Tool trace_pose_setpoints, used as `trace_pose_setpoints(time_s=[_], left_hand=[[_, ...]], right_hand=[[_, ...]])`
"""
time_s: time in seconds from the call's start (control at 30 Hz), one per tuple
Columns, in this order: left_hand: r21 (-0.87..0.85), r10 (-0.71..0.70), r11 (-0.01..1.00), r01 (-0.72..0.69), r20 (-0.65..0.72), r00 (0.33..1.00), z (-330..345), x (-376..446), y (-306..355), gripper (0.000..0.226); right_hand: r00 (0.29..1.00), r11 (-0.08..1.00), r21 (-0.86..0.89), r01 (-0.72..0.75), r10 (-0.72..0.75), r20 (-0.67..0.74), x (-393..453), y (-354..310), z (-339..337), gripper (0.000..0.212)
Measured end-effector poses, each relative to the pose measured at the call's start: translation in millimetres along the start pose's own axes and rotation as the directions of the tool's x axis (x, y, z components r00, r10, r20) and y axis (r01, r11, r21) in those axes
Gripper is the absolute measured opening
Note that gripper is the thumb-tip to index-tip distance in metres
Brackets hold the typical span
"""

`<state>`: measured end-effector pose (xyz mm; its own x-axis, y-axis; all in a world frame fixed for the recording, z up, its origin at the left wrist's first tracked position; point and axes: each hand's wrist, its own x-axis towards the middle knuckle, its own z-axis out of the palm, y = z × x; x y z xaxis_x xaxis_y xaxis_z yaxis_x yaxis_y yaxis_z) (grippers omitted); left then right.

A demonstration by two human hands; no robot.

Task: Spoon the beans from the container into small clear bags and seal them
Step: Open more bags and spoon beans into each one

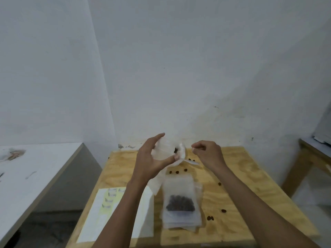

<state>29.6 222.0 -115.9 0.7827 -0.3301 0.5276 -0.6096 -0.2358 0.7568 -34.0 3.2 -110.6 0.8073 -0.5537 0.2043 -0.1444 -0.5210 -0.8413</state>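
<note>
- The left hand [152, 158] is raised above the far end of the table, its thumb and curled fingers gripping a small clear plastic bag [168, 151]; the index finger stretches straight up behind the film, apparently to keep the bag spread and its mouth reachable.
- One or two dark beans show through the held bag near its right edge; how full it is cannot be told, the film being crumpled and washed out.
- The right hand [207, 152] hovers just beside the bag's right edge, fingertips drawn together in a pinch. Whether they hold anything is too small to make out; no spoon is visible in it.
- Judging by this pose, the hands are working the bag's mouth, either opening it for filling or closing it to seal.
- Below the hands, a filled clear bag with a dark mound of beans [180, 204] lies flat on top of a stack of similar bags, close to the person, likely set there as finished work.
- Loose brown beans [176, 172] are scattered on the pale wooden table [241, 185], some just beyond the stack, others to its right.
- A white and pale-yellow sheet with small strips on it [107, 208] lies at the left of the table, partly under the left forearm; the strips may serve for sealing.
- The container of beans is not in view.
</note>
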Motion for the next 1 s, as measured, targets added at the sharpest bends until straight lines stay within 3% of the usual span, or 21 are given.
trace_pose_setpoints(time_s=[0.5,0.63,0.73,1.0], left_hand=[[0.183,-0.178,0.973,0.143,0.193,0.965,43,34,-73,0.089],[0.126,-0.224,0.971,0.201,0.206,0.953,54,40,-78,0.090],[0.027,-0.270,0.963,0.270,0.188,0.944,57,48,-84,0.077],[-0.075,-0.323,0.937,0.341,0.183,0.928,61,60,-91,0.067]], right_hand=[[0.965,0.917,-0.394,-0.056,0.151,0.213,56,40,64,0.025],[0.955,0.905,-0.419,-0.080,0.190,0.228,62,41,73,0.022],[0.960,0.876,-0.480,-0.048,0.173,0.220,64,40,75,0.018],[0.996,0.789,-0.613,0.049,0.007,0.089,70,39,59,0.027]])
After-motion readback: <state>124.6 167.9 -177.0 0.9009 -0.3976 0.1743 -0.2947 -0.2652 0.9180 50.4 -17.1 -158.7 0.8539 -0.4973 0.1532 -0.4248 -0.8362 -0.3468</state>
